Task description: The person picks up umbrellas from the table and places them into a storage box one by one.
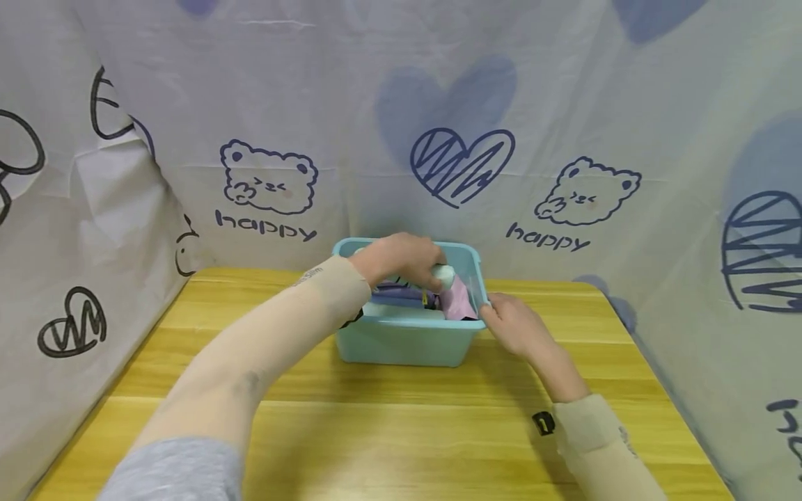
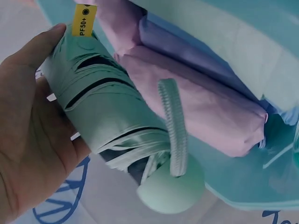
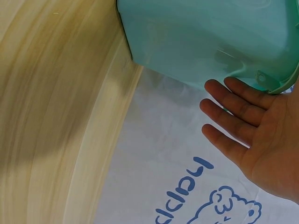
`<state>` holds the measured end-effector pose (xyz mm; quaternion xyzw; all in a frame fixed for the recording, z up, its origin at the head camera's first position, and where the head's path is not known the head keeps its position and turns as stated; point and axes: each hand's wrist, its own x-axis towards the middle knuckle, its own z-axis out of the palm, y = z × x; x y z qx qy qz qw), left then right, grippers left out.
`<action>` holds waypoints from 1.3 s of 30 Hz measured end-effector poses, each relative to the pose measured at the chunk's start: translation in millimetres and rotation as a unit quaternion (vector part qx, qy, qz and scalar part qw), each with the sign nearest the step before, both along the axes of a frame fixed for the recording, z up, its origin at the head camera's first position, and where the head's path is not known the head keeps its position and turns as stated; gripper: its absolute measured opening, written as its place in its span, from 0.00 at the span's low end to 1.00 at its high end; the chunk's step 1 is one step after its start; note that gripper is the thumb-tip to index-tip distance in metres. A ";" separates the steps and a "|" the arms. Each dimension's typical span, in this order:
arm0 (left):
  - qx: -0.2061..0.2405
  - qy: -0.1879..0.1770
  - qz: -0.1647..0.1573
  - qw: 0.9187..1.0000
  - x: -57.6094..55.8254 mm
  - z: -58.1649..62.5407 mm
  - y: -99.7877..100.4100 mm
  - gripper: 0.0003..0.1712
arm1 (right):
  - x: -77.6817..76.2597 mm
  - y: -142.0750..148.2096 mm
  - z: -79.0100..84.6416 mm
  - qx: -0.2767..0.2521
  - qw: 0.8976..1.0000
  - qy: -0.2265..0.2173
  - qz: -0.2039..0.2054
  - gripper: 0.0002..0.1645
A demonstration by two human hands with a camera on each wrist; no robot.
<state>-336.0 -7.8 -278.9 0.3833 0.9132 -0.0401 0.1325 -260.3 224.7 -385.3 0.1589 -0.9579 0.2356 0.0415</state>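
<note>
My left hand (image 1: 407,259) is over the light teal bin (image 1: 401,344) and grips a folded mint-green umbrella (image 2: 112,107). Its rounded end cap (image 2: 173,186), ribbed wrist loop and yellow tag (image 2: 84,21) show in the left wrist view. Inside the bin lie a pink fabric bundle (image 2: 196,102) and a blue-violet one (image 2: 196,60), looking like folded umbrellas. Beside the bin's right front corner is my right hand (image 1: 515,323), touching the rim. The right wrist view shows this hand's fingers (image 3: 231,109) extended outside the bin wall; its thumb is hidden there.
The bin stands on a yellow wood-grain table (image 1: 376,431), close to its back edge. Behind and at both sides hangs a pale cloth (image 1: 363,139) printed with hearts, bears and "happy". A pale fabric piece (image 2: 233,37) also lies in the bin.
</note>
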 end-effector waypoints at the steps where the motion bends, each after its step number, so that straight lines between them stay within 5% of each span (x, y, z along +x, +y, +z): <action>1: -0.006 -0.001 0.001 1.000 -1.2 -1.9 1.1 0.21 | -0.3 -0.5 -0.1 -0.001 1.000 0.000 0.000 0.23; 17: -0.046 -0.047 0.038 0.997 -8.9 -23.4 -1.7 0.25 | -2.4 -6.3 -1.7 0.001 1.000 -0.004 -0.002 0.28; 39: 0.018 -0.075 0.045 0.996 -3.7 -38.1 2.9 0.21 | -1.0 4.0 -1.6 -0.004 1.000 -0.005 -0.001 0.24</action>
